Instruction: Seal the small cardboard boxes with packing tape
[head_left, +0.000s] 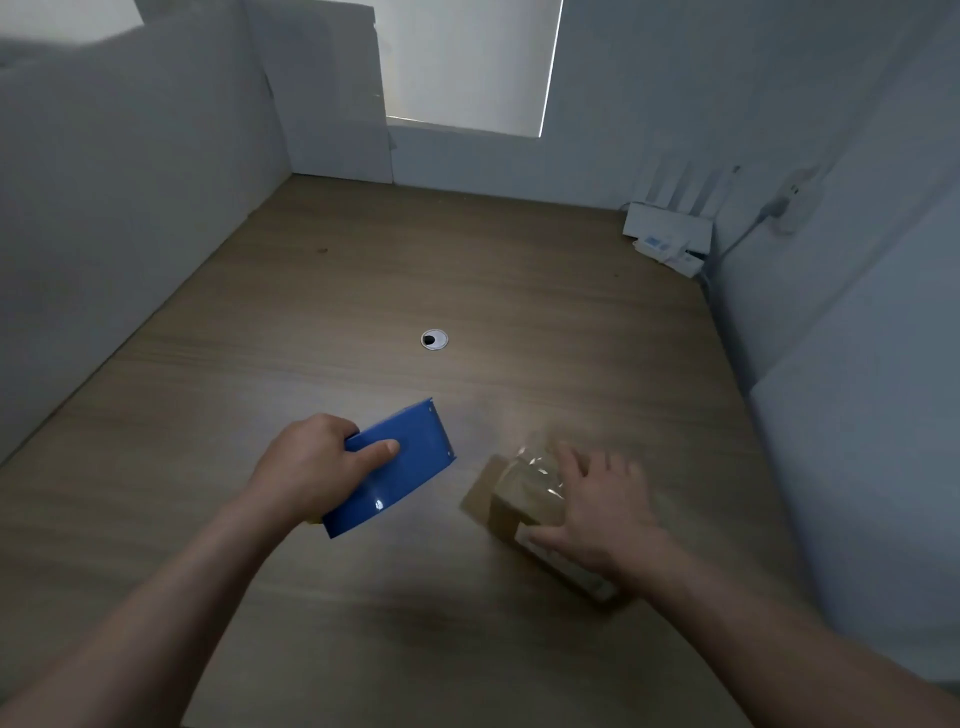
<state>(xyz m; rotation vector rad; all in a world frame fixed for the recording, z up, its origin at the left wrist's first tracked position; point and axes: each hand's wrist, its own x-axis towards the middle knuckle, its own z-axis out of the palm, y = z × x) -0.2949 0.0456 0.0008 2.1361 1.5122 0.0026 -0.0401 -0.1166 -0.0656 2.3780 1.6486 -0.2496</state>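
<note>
Small cardboard box (511, 512): one, on the wooden desk (415, 260), near right, blurred; glossy clear tape (537, 470) shows across its top.
Step, as judged: a strip is laid and is either being pressed flat or the box is being turned for another seam.
Next move calls for steadying the box and bringing the dispenser to an unsealed edge.
Right hand (597, 514): fingers spread, fairly straight, lying over the box top, thumb at its near side.
Left hand (311, 467): closed round the blue tape dispenser (410, 467), thumb on its face, left of the box and apart from it.

small cardboard box (514, 506) | tan, clear tape on top | blue tape dispenser (410, 462) beside
</note>
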